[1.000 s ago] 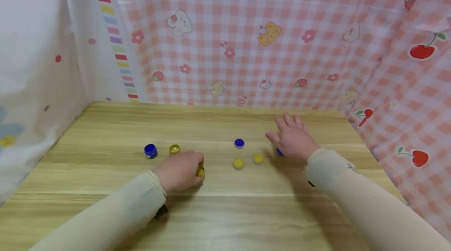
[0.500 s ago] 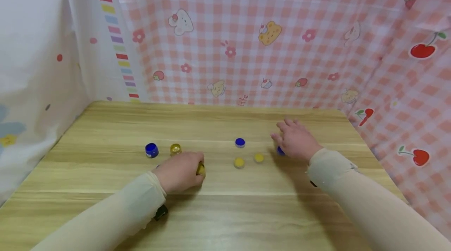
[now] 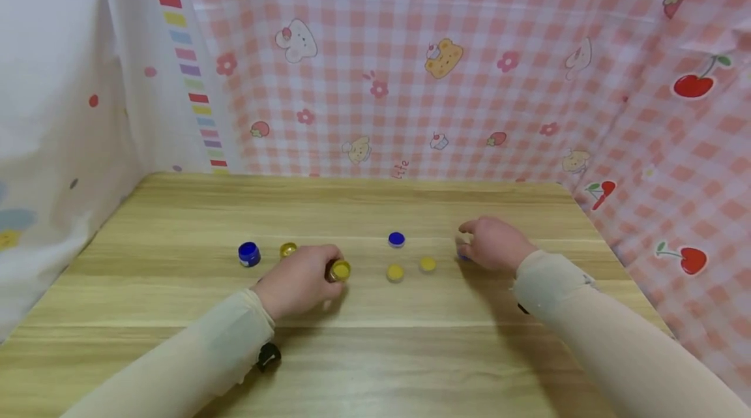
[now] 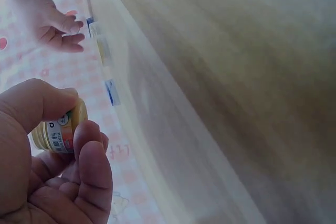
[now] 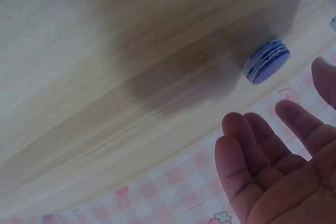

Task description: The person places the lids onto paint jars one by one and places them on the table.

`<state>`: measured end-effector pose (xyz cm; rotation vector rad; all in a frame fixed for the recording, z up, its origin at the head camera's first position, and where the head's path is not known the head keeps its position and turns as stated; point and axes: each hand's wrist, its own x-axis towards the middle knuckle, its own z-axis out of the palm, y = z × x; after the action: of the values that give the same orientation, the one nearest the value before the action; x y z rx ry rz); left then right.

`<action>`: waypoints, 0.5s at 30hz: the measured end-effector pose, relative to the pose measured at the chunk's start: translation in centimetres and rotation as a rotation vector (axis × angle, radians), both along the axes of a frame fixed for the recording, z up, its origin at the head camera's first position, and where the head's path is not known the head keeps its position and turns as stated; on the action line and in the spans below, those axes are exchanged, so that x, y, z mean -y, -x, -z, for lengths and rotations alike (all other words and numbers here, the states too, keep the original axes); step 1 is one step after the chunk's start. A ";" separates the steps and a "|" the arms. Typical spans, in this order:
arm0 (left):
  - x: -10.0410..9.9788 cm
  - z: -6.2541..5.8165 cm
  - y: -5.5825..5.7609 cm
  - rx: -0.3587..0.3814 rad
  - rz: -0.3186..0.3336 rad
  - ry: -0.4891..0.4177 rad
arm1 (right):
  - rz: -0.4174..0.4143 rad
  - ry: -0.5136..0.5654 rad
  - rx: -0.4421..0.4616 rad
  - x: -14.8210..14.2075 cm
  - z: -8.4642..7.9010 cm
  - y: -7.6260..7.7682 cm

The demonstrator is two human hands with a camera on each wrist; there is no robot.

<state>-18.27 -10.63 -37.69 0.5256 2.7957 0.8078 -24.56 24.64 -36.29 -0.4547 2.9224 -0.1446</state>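
My left hand (image 3: 300,280) pinches a small yellow paint jar (image 3: 339,270) between thumb and fingers. In the left wrist view, the printed label of the yellow jar (image 4: 60,134) faces the camera. Over on the right, my right hand (image 3: 497,246) hovers beside a blue lid (image 3: 463,255), mostly covered by it in the head view. The right wrist view shows this blue lid (image 5: 266,61) on the table, apart from the loosely bent fingers (image 5: 235,169). Between the hands lie a blue lid (image 3: 396,239) and two yellow lids, one nearer (image 3: 395,272), one further right (image 3: 427,265).
An open blue jar (image 3: 249,253) stands left of my left hand, and another yellow jar (image 3: 288,250) is partly hidden behind that hand. Everything rests on a wooden table (image 3: 375,353). A pink checked cloth (image 3: 399,105) hangs along its back and right sides.
My left hand has lifted and tilted the yellow jar, so its round yellow end now faces the head camera. My right hand has drawn lower and nearer the blue lid, its fingers less spread.
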 end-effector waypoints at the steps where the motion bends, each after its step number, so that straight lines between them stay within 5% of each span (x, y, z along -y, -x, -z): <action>1: 0.0 0.0 0.0 -0.002 0.000 -0.002 | -0.001 0.000 0.006 -0.1 0.1 0.0; 15: -0.4 0.2 0.0 0.003 -0.013 -0.020 | 0.023 0.019 0.037 0.1 0.9 0.1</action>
<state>-18.25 -10.20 -37.90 0.5099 2.7936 0.8391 -24.62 24.49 -37.20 -0.4163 2.8931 -0.1825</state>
